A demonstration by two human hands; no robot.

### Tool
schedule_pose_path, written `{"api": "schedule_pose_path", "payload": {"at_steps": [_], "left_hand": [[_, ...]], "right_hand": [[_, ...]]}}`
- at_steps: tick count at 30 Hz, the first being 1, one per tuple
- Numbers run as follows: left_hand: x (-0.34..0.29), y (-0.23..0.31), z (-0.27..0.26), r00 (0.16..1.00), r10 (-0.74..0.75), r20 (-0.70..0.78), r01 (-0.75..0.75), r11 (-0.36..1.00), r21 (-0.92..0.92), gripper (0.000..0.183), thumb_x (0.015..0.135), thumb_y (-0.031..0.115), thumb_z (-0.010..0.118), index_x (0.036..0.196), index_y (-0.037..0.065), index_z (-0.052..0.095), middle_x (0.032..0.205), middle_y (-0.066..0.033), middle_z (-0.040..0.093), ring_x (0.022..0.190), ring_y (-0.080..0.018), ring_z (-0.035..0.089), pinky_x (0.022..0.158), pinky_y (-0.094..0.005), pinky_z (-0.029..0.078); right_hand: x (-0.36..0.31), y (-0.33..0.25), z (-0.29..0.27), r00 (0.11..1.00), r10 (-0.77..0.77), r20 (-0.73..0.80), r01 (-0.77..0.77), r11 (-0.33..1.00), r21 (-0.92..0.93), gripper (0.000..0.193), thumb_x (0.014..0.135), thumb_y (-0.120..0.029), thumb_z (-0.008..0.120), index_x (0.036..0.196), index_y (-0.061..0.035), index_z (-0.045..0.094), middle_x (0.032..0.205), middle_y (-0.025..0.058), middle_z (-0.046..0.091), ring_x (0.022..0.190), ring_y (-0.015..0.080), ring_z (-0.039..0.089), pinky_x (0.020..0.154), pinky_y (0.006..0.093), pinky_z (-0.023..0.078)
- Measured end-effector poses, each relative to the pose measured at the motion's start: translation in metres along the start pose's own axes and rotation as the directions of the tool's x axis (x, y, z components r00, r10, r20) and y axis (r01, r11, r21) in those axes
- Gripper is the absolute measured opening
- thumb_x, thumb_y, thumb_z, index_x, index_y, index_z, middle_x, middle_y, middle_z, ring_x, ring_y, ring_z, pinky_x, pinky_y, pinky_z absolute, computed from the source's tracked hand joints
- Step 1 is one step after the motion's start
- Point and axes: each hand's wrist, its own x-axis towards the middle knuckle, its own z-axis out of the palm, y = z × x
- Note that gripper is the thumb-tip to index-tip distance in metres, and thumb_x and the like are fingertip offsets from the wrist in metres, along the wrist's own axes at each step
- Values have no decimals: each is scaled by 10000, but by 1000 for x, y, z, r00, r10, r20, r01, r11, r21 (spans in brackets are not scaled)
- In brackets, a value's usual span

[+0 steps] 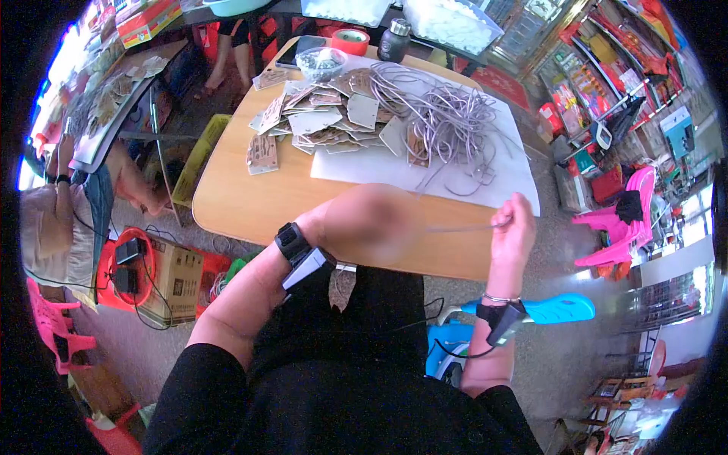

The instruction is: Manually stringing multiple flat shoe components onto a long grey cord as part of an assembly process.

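Note:
Over the near edge of the table, my right hand (513, 231) is closed with a thin grey wire (459, 228) pinched in its fingers. The wire runs left toward my left hand (371, 224), which is smeared by motion, so its fingers cannot be made out. Beyond my hands lies a tangled heap of grey wires (455, 117) on a white sheet (364, 173). Left of that heap, flat boards (315, 119) with pale and brown faces are piled up. One brown board (262, 154) lies at the pile's near left side.
On the far side of the wooden table (243, 193) stand a clear bowl of small parts (322, 64), a red ring-shaped object (350, 42) and a dark bottle (393, 42). Pink chairs (626, 216) and a cardboard box (173, 280) flank the table. Another person sits far left.

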Motion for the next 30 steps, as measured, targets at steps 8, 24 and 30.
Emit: {"api": "schedule_pose_path", "payload": {"at_steps": [8,24,30], "left_hand": [[-43,24,-7,921,-182,344,242,960,-140,285,809,269,703,904,2,670,729,-19,638,654,-78,567,581,-242,457],[-101,20,4,876,-210,434,233,972,0,265,839,279,665,912,25,678,800,-41,677,723,-115,617,653,-260,483],[-77,42,-10,886,-402,233,399,915,62,242,893,253,589,909,23,662,745,2,630,721,-89,591,675,-259,485]], "right_hand": [[-28,45,36,962,200,183,18,627,-779,102,876,-132,565,849,-34,563,624,5,539,559,65,484,485,220,370],[-51,91,89,850,-74,522,503,409,-761,81,827,-63,609,839,-9,549,945,135,526,808,270,561,684,358,465],[-37,98,84,905,127,406,301,481,-823,113,805,-93,617,817,14,583,782,131,597,676,256,575,666,362,481]]}}
